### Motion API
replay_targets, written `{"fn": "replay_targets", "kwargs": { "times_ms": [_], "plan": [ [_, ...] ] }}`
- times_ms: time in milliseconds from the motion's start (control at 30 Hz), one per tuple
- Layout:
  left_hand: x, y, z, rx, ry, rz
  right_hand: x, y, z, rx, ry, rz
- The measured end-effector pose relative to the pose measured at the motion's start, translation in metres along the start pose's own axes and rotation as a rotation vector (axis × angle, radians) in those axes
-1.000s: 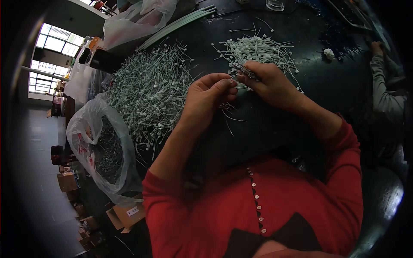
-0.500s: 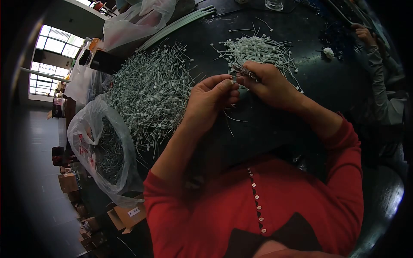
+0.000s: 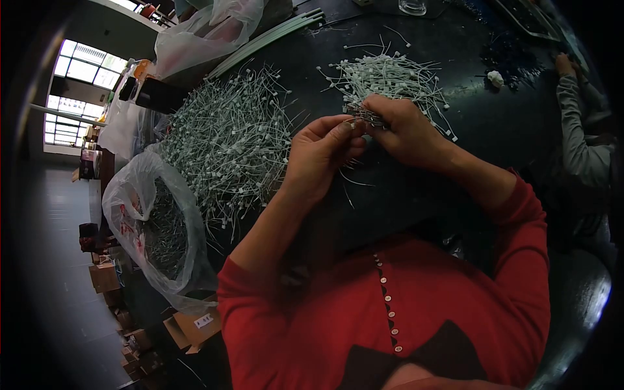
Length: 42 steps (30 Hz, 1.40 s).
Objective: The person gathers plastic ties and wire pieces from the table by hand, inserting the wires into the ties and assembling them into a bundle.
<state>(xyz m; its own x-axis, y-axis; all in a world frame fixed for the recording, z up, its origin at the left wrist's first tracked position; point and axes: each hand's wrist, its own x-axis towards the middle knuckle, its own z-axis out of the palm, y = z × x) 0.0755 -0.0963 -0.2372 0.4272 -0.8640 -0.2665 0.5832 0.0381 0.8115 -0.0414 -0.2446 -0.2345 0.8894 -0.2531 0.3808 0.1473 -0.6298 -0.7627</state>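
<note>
My left hand (image 3: 322,153) is closed, thumb and forefinger pinched on something too small to name. Its fingertips meet those of my right hand (image 3: 403,127), which is closed around a bunch of thin, silvery pieces (image 3: 372,117). Just beyond both hands lies a pile of short white wires with small white connector ends (image 3: 383,75). To the left spreads a larger heap of similar wires (image 3: 227,143). A few loose wires (image 3: 356,183) rest on the dark table below my fingers.
An open clear plastic bag (image 3: 188,221) of thin dark pieces stands at the left. Pale green rods (image 3: 273,38) and another plastic bag (image 3: 214,29) lie at the back. Another person's sleeve (image 3: 572,120) shows at the right, near a dark bundle (image 3: 513,62).
My left fingertips have moved slightly right, closer against my right hand and its bunch. The other person's hand at the right has shifted a little.
</note>
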Motion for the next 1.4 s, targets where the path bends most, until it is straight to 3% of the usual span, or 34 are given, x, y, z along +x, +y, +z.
{"fn": "replay_targets", "kwargs": {
  "times_ms": [233, 367, 433, 467, 567, 700, 933, 1000, 1033, 1100, 1200, 1400],
  "plan": [
    [-0.002, 0.019, -0.005, 0.155, -0.042, 0.032, 0.004, 0.005, -0.003, 0.144, -0.022, 0.093],
    [-0.014, 0.054, -0.022, 0.39, 0.132, 0.111, 0.011, 0.01, -0.014, 0.286, 0.051, 0.124],
    [-0.019, 0.074, -0.038, 1.008, 0.164, 0.212, 0.013, 0.011, -0.016, 0.311, 0.081, 0.1],
    [-0.018, 0.073, -0.038, 1.009, 0.164, 0.209, 0.013, 0.01, -0.016, 0.279, 0.08, 0.093],
    [-0.011, 0.057, -0.03, 1.542, 0.139, 0.628, 0.01, 0.001, -0.014, 0.32, 0.048, 0.145],
    [0.006, 0.021, -0.005, 1.663, -0.127, 0.704, 0.009, -0.002, -0.02, 0.387, -0.034, 0.246],
    [0.01, 0.018, -0.001, 1.606, -0.042, 0.678, 0.009, 0.004, -0.015, 0.374, -0.08, 0.204],
    [0.003, 0.024, 0.007, 1.125, 0.152, 0.332, 0.005, -0.001, -0.009, 0.362, -0.009, 0.09],
    [0.002, 0.025, 0.005, 1.124, 0.154, 0.33, 0.004, -0.001, -0.008, 0.363, -0.011, 0.091],
    [0.002, 0.027, -0.001, 0.594, 0.05, 0.207, 0.003, -0.002, -0.007, 0.21, -0.071, 0.126],
    [0.005, 0.022, -0.007, 0.346, -0.033, 0.092, 0.003, 0.006, -0.001, 0.177, -0.011, 0.111],
    [0.003, 0.021, -0.01, 0.221, -0.094, 0.026, 0.003, 0.001, -0.008, 0.133, -0.072, 0.13]
  ]
}}
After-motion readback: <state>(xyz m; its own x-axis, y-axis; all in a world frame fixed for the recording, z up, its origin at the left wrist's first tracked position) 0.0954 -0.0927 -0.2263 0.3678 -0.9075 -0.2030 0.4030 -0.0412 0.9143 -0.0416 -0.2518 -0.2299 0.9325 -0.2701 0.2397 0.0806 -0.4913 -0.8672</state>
